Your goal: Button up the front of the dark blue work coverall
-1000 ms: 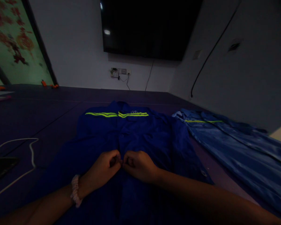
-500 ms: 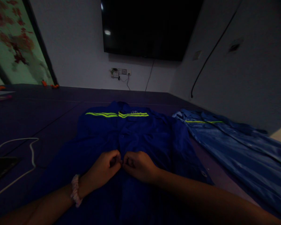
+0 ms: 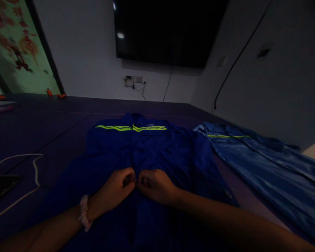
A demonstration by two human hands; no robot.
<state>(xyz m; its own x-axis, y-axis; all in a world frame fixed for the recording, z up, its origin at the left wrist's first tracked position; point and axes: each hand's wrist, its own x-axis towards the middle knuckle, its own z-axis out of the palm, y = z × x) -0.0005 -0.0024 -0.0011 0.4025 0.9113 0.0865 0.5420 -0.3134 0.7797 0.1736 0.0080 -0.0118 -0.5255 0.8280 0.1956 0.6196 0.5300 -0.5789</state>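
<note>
A dark blue work jacket with a yellow reflective stripe lies spread flat on the purple floor, collar away from me. My left hand and my right hand meet fingertip to fingertip at the jacket's front placket, low on its middle. Both pinch the cloth there; what lies between the fingers is hidden. A pale scrunchie sits on my left wrist.
A second, lighter blue jacket lies to the right along the wall. A white cable and a dark flat object lie on the floor at left. A dark screen hangs on the far wall above a socket.
</note>
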